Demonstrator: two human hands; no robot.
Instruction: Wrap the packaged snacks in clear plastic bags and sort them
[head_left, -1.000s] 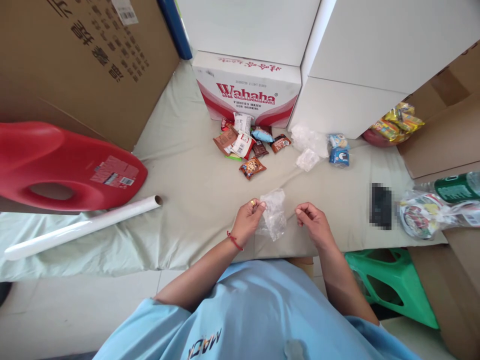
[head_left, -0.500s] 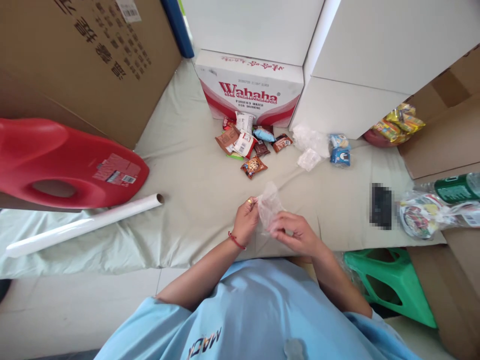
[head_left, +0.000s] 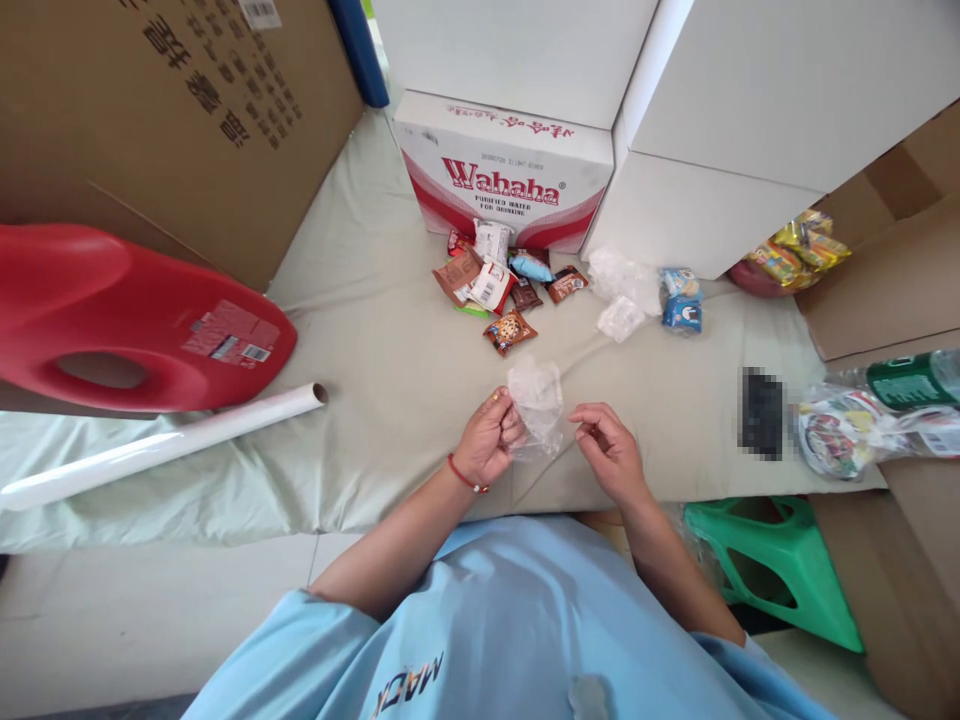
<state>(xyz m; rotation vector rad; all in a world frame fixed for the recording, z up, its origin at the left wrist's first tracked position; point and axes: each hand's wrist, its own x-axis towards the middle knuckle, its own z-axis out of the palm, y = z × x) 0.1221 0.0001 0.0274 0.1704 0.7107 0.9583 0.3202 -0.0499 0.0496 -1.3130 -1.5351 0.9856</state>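
Observation:
A small clear plastic bag point(head_left: 537, 395) hangs upright over the cloth, pinched along its left side. My left hand point(head_left: 487, 437), with a red bracelet at the wrist, is shut on it. To the right of the bag, apart from it, my right hand point(head_left: 611, 450) holds nothing; its fingers are loosely bent and the thumb stands off from them. Beyond the bag lies a brown cookie packet point(head_left: 510, 331). Behind that is a heap of small snack packets, among them a red-and-white packet point(head_left: 491, 288) and a light blue one point(head_left: 532, 265).
Crumpled clear bags point(head_left: 621, 318) lie beside two blue snack packets point(head_left: 682, 314). A Wahaha carton point(head_left: 502, 185) stands behind the heap. Left are a red jug point(head_left: 172, 330) and a white roll point(head_left: 172, 445); right, a bowl of yellow packets point(head_left: 787, 262), a bottle point(head_left: 911, 382) and a green stool point(head_left: 780, 565).
My right hand has let go of the bag and moved a little to the right. The bag stays in my left hand and is more spread out.

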